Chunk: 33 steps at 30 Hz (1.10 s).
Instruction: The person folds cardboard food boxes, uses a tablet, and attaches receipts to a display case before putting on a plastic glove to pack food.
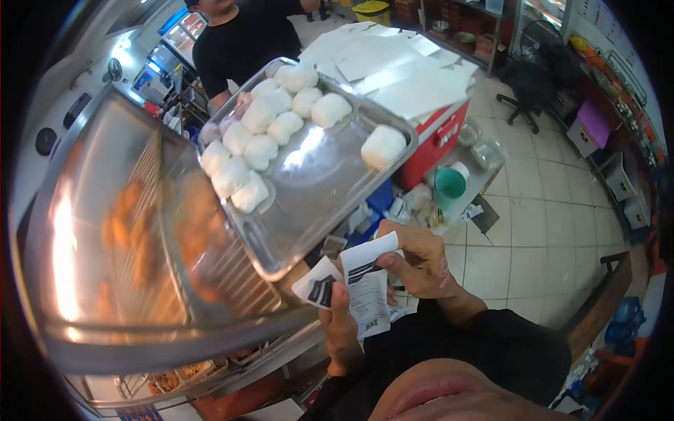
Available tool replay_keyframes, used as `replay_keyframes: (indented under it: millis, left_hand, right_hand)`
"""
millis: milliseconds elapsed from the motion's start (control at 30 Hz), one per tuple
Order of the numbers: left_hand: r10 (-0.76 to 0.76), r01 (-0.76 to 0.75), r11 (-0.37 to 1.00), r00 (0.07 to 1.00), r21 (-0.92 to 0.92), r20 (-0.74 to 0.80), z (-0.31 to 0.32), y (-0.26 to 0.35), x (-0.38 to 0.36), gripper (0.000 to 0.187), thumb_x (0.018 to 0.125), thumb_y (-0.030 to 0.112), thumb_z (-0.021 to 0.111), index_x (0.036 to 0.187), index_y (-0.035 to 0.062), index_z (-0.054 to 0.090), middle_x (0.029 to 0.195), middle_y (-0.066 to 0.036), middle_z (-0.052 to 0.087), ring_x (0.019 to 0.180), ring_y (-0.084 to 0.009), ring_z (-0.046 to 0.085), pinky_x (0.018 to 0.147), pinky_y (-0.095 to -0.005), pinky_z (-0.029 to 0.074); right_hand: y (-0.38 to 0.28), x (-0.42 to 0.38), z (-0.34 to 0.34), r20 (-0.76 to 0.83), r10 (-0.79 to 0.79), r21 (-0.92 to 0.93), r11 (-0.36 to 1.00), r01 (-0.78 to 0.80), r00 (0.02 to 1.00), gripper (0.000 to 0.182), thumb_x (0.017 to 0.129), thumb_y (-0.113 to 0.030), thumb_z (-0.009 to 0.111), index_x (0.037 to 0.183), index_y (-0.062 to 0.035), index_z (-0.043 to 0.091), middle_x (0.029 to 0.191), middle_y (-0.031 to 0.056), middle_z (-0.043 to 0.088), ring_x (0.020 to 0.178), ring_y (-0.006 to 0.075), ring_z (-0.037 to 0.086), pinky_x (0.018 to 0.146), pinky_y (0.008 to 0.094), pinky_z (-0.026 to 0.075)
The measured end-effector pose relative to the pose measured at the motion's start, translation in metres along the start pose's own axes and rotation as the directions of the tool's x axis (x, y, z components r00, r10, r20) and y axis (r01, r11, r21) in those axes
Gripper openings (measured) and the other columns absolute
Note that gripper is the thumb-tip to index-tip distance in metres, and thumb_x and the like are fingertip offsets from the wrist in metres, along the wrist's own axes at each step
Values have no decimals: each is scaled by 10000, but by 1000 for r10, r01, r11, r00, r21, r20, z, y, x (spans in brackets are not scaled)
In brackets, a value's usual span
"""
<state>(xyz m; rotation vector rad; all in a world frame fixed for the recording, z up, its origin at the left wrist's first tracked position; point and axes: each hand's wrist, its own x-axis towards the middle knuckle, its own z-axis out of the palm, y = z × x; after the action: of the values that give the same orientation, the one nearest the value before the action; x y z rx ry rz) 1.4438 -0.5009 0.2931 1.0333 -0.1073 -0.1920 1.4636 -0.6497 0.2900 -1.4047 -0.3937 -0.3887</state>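
Note:
Two printed paper receipts are in my hands, low in the middle of the head view. My right hand pinches the top of the longer receipt between thumb and fingers, and its lower end hangs down. My left hand is closed with the thumb against a shorter receipt, which has a dark printed block. The two slips are side by side and partly overlap. Just beyond them lies a metal tray with several white rounded bundles grouped at its far left and one bundle at its right.
A glass-fronted display case with fried food stands at left. Behind the tray, white paper sheets lie over a red box. A green cup sits on a low table. A person in black stands across. An office chair is at right.

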Motion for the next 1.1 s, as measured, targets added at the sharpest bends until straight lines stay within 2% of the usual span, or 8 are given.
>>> replay_keyframes:
  millis: [133, 300, 467, 633, 700, 800, 967, 1100]
  left_hand:
    - [-11, 16, 995, 999, 103, -49, 30, -16, 54, 365, 961, 321, 509, 1105, -11, 460, 888, -140, 585, 783, -233, 628, 662, -346, 523]
    - [160, -129, 953, 983, 275, -93, 26, -44, 101, 336, 935, 331, 571, 976, 18, 457, 836, -99, 553, 755, -177, 571, 639, -301, 457]
    - [67, -68, 997, 998, -28, -15, 28, -35, 128, 358, 919, 353, 603, 1011, 24, 491, 821, -118, 573, 628, -112, 511, 535, -241, 394]
    - [350, -309, 913, 928, 265, -126, 38, -30, 125, 434, 863, 303, 702, 1116, 10, 506, 831, -69, 576, 668, -127, 530, 575, -250, 418]
    - [417, -340, 857, 899, 387, -135, 38, -30, 119, 445, 838, 273, 739, 1123, 6, 526, 837, -49, 577, 679, -130, 530, 589, -251, 421]
    - [480, -322, 815, 841, 482, -250, 35, -26, 105, 231, 795, 167, 780, 905, 28, 633, 815, -33, 586, 681, -121, 515, 596, -253, 404]
    - [641, -404, 651, 746, 643, -180, 19, -4, 67, 139, 788, 118, 769, 817, 38, 659, 695, -39, 571, 598, -120, 508, 538, -262, 388]
    - [709, -435, 584, 685, 686, -169, 1, 11, 16, 148, 751, 111, 789, 802, 45, 667, 637, -51, 577, 546, -142, 527, 506, -265, 390]
  right_hand:
    - [18, 46, -47, -163, 113, 85, 991, -100, 980, 221, 959, -149, 549, 1000, 53, 630, 801, 79, 646, 708, 105, 555, 620, 258, 437]
    - [34, 89, -89, -35, 133, 51, 990, -131, 990, 212, 970, -120, 504, 1031, 46, 621, 852, 102, 666, 745, 123, 600, 665, 264, 475]
    - [46, 113, -94, -17, 211, 112, 972, -208, 977, 215, 972, -152, 517, 1015, 31, 623, 802, 92, 666, 718, 92, 585, 651, 251, 471]
    - [53, 122, -90, 382, 49, -106, 994, -9, 923, 144, 875, -97, 658, 892, 46, 648, 709, 115, 626, 544, 162, 564, 524, 261, 428]
    - [62, 118, -75, 363, -20, -19, 999, 29, 931, 106, 826, -51, 693, 871, 32, 643, 671, 114, 603, 512, 193, 551, 502, 286, 414]
    - [53, 116, -66, 427, -14, -26, 999, 28, 904, 110, 824, -62, 700, 847, 23, 634, 671, 102, 607, 514, 179, 552, 495, 291, 406]
    - [32, 97, -43, 554, 131, 60, 979, -196, 822, 127, 851, -81, 684, 911, 1, 607, 719, 93, 606, 630, 146, 561, 576, 306, 426]
    - [18, 84, -4, 695, -41, 280, 935, -218, 717, 180, 856, -72, 680, 994, -6, 586, 827, 95, 636, 723, 146, 586, 649, 297, 447]
